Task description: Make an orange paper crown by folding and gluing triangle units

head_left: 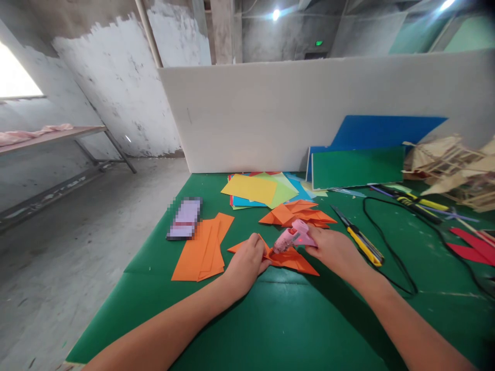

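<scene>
My right hand (328, 250) is closed around a pink hot glue gun (296, 235), its nozzle pointing down and left. The nozzle tip meets or hovers just over a folded orange paper piece (296, 262); I cannot tell which. Pressed on the left part of that piece is my left hand (249, 263), its fingers pinching the paper. Just behind lies another group of folded orange paper pieces (297, 212). Flat orange paper strips (203, 252) rest to the left of my left hand.
A phone (185, 219) lies at the left table edge. Coloured paper sheets (251, 189) are stacked at the back. Right of my right hand are a yellow utility knife (365, 239) and a black cord (390, 252). A green board (358, 167) and wooden model (456, 170) stand behind.
</scene>
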Available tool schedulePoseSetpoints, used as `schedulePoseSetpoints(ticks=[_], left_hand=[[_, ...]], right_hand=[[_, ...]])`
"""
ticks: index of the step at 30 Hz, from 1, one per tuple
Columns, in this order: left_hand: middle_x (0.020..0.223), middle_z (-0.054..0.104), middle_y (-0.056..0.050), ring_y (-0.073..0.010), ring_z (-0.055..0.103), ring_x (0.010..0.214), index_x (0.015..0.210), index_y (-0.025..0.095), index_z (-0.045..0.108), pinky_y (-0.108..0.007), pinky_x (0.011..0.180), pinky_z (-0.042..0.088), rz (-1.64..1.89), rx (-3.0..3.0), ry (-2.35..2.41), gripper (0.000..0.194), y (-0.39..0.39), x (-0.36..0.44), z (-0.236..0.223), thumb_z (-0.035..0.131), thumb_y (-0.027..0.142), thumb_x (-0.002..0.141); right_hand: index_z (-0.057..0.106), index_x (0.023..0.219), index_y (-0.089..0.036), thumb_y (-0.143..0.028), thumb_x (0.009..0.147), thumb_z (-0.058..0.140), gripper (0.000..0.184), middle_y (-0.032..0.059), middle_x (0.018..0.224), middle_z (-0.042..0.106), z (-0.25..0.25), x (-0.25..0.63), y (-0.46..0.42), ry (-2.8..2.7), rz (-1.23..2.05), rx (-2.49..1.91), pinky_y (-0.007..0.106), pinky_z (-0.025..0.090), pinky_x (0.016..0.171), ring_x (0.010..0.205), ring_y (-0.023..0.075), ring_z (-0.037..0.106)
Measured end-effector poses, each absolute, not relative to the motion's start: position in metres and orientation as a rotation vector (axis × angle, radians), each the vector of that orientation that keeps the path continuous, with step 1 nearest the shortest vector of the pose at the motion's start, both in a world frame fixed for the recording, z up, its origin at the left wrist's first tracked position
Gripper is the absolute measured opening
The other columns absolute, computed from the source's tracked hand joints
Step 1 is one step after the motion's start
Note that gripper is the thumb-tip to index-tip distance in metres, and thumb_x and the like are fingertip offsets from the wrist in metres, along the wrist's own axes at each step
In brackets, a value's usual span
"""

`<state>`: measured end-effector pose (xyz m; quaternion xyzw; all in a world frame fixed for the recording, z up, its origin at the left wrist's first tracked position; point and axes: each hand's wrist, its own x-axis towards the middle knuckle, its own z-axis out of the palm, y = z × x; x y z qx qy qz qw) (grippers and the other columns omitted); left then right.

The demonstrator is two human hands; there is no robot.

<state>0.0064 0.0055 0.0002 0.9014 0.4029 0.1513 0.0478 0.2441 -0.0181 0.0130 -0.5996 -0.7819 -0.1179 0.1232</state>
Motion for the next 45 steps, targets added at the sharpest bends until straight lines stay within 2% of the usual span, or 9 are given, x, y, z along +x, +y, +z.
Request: schedulePoseSetpoints(ticks=[5,12,16,20,25,35,45], left_hand=[[0.09,0.051,-0.003,-0.0165,0.055,0.079,0.083,0.017,0.052,-0.029,0.073,0.048,0.401,2.738,1.24,0.016,0.0043,0.0074,0.004,0.066,0.025,0.082],[0.09,0.052,-0.004,-0.0173,0.055,0.078,0.083,0.017,0.053,-0.03,0.071,0.048,0.375,2.757,1.259,0.018,0.005,0.0069,0.0017,0.068,0.025,0.079],[0.091,0.051,-0.004,-0.0172,0.055,0.08,0.085,0.017,0.054,-0.029,0.072,0.047,0.395,2.726,1.253,0.017,0.0051,0.0059,-0.0005,0.069,0.023,0.079],[0.092,0.052,-0.004,-0.0178,0.055,0.081,0.085,0.017,0.055,-0.03,0.074,0.047,0.385,2.715,1.254,0.017,0.0054,0.0055,-0.0016,0.069,0.023,0.078],[0.094,0.054,-0.004,-0.0178,0.055,0.081,0.086,0.018,0.055,-0.03,0.075,0.047,0.365,2.775,1.244,0.016,0.0057,0.0055,-0.0021,0.069,0.024,0.079],[0.094,0.055,-0.005,-0.0189,0.055,0.082,0.089,0.018,0.056,-0.031,0.077,0.047,0.32,2.824,1.256,0.018,0.0066,0.0052,-0.0025,0.068,0.027,0.08],[0.091,0.054,-0.005,-0.0177,0.054,0.078,0.084,0.016,0.054,-0.029,0.072,0.047,0.35,2.811,1.256,0.019,0.0055,0.0067,0.0008,0.069,0.027,0.079]], right_hand=[[0.059,0.116,-0.018,-0.019,0.077,0.054,0.04,0.0059,0.083,0.07,0.0147,0.2435,-0.0187,-2.276,-0.332,-1.728,0.026,0.038,0.056,0.068,0.0209,0.064],[0.062,0.094,-0.018,-0.026,0.077,0.055,0.021,0.0055,0.081,0.07,0.0159,0.2414,-0.0197,-2.253,-0.297,-1.748,0.027,0.037,0.055,0.067,0.0207,0.063],[0.061,0.094,-0.017,-0.029,0.078,0.056,0.021,0.0056,0.079,0.069,0.0157,0.2406,-0.0192,-2.26,-0.278,-1.75,0.027,0.036,0.055,0.066,0.0211,0.063],[0.061,0.091,-0.016,-0.023,0.077,0.055,0.017,0.0069,0.078,0.069,0.0154,0.2414,-0.0182,-2.283,-0.286,-1.753,0.027,0.036,0.055,0.067,0.0219,0.064],[0.061,0.096,-0.016,-0.02,0.077,0.053,0.021,0.0066,0.078,0.069,0.013,0.2449,-0.0167,-2.3,-0.299,-1.728,0.027,0.036,0.056,0.067,0.0209,0.063],[0.063,0.092,-0.017,-0.021,0.078,0.053,0.018,0.006,0.08,0.069,0.0141,0.2463,-0.0166,-2.275,-0.29,-1.738,0.027,0.038,0.056,0.068,0.0216,0.064],[0.06,0.108,-0.017,-0.024,0.084,0.05,0.027,0.007,0.084,0.069,0.014,0.2423,-0.0199,-2.279,-0.397,-1.693,0.028,0.038,0.058,0.071,0.0225,0.063]])
